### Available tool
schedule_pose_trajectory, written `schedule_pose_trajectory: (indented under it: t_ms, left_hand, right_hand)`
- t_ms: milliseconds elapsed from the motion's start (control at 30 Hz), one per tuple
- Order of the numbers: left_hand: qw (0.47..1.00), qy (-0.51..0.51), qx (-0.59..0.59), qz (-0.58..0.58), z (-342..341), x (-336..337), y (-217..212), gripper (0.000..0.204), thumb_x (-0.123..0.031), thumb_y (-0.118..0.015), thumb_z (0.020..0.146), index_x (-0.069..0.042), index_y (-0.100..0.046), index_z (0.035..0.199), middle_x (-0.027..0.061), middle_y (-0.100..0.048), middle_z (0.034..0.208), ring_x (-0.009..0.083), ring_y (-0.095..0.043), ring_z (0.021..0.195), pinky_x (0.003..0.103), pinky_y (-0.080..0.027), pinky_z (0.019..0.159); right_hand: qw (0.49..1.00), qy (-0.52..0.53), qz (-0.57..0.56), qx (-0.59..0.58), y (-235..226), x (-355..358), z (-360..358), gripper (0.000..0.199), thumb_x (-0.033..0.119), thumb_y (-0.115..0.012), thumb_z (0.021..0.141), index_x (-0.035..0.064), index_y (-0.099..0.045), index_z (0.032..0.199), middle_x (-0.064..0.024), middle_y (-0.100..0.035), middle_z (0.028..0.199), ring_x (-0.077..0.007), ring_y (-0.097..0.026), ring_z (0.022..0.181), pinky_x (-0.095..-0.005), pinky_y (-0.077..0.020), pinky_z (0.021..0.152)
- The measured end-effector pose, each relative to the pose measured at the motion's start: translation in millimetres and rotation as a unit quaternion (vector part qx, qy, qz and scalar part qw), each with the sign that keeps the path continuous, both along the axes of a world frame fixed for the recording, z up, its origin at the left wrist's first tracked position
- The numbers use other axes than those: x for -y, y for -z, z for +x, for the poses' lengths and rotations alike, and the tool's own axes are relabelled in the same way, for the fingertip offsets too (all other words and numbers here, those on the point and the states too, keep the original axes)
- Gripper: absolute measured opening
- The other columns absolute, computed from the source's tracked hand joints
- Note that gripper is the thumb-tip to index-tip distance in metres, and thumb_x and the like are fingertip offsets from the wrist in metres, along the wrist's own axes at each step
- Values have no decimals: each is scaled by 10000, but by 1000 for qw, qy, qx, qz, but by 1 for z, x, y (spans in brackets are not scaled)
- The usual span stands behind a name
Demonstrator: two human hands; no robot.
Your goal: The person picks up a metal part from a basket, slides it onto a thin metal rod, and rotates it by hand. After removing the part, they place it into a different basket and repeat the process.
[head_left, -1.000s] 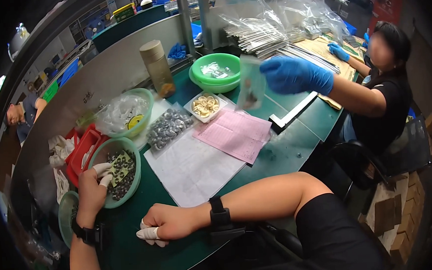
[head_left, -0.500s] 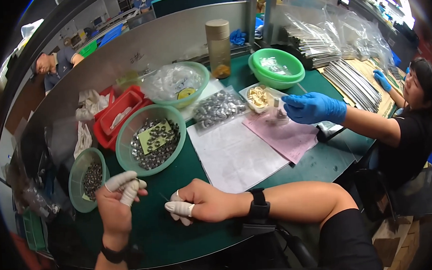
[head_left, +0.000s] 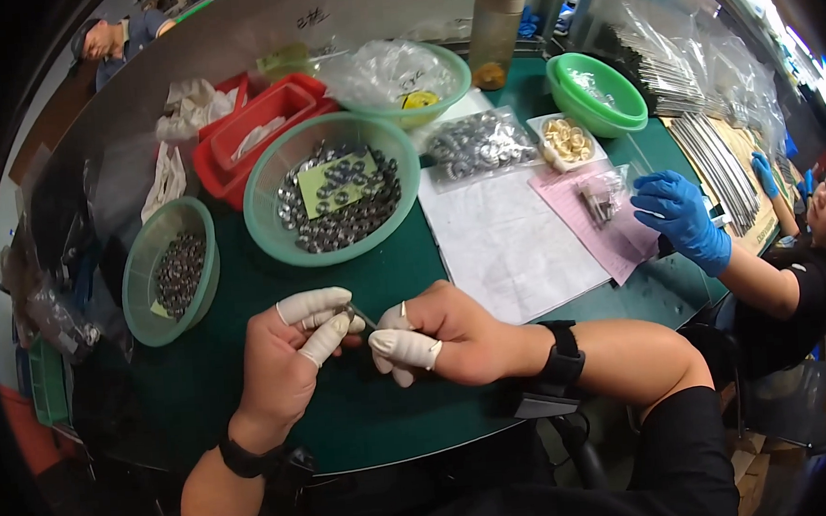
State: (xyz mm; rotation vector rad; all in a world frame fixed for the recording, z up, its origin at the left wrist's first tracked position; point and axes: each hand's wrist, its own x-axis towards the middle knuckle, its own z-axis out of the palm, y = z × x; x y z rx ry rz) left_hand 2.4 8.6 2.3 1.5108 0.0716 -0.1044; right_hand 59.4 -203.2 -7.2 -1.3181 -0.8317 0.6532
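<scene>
My left hand (head_left: 291, 351), with white finger cots on its fingers, is closed in a pinch; what sits between its fingertips is too small and hidden to name. My right hand (head_left: 446, 336), also wearing white finger cots, grips a thin metal rod-like tool (head_left: 362, 316), whose far tip meets the left fingertips. Both hands are above the green table, just in front of a pale green bowl (head_left: 265, 239) of small round metal parts (head_left: 350, 226) with a yellow slip among them. To the left is a smaller green bowl (head_left: 139, 303) holding small dark metal parts (head_left: 182, 272).
Red trays (head_left: 224, 175), a bowl with clear bags (head_left: 458, 66), a bag of metal parts (head_left: 482, 145) and a bottle (head_left: 498, 16) stand behind. White paper (head_left: 507, 252) and a pink sheet (head_left: 625, 250) lie right. A co-worker's blue-gloved hand (head_left: 685, 222) hovers there.
My hands have come together, with the tool's tip now at the left fingertips. The view has shifted left and down. The co-worker's gloved hand has lowered beside the small clear bag.
</scene>
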Motion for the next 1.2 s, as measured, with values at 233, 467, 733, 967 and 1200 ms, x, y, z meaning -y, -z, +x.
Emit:
schedule_pose_trajectory:
  t_ms: [233,467,733,967,1200]
  left_hand:
    - [1000,-3,7,8,1,0,1,246,-18,-642,929,15,-654,1172,89,-727,948,115,-682,858,217,-504,713]
    - [999,24,41,-20,0,-3,10,259,26,-644,921,15,-654,1179,85,-721,981,119,-685,875,229,-524,745]
    - [999,28,42,-12,1,-3,10,246,52,-646,912,35,-661,1157,100,-717,987,133,-685,880,254,-552,794]
    - [999,18,40,2,-1,-2,14,211,58,-645,910,52,-676,1118,114,-715,989,150,-687,885,267,-562,805]
    - [997,30,34,66,1,-3,10,212,68,-652,894,65,-680,1104,130,-719,990,163,-692,890,272,-562,796]
  right_hand:
    - [999,-13,-3,51,-7,3,0,297,164,-491,1034,9,-643,831,-42,-650,665,-104,-617,612,-244,-457,576]
    - [998,-18,-16,53,-4,0,-1,288,144,-483,1029,9,-644,833,-41,-652,667,-103,-612,604,-246,-457,564]
    - [998,-9,-39,49,-5,-2,-1,279,147,-503,1027,8,-641,828,-40,-647,664,-104,-609,603,-247,-453,560]
    - [997,-10,-47,68,-2,-1,-1,294,150,-526,1023,0,-639,797,-44,-639,653,-112,-616,589,-256,-455,544]
    - [997,-1,-36,74,1,-4,-2,318,171,-553,1017,-11,-638,771,-66,-639,648,-123,-635,578,-276,-476,530]
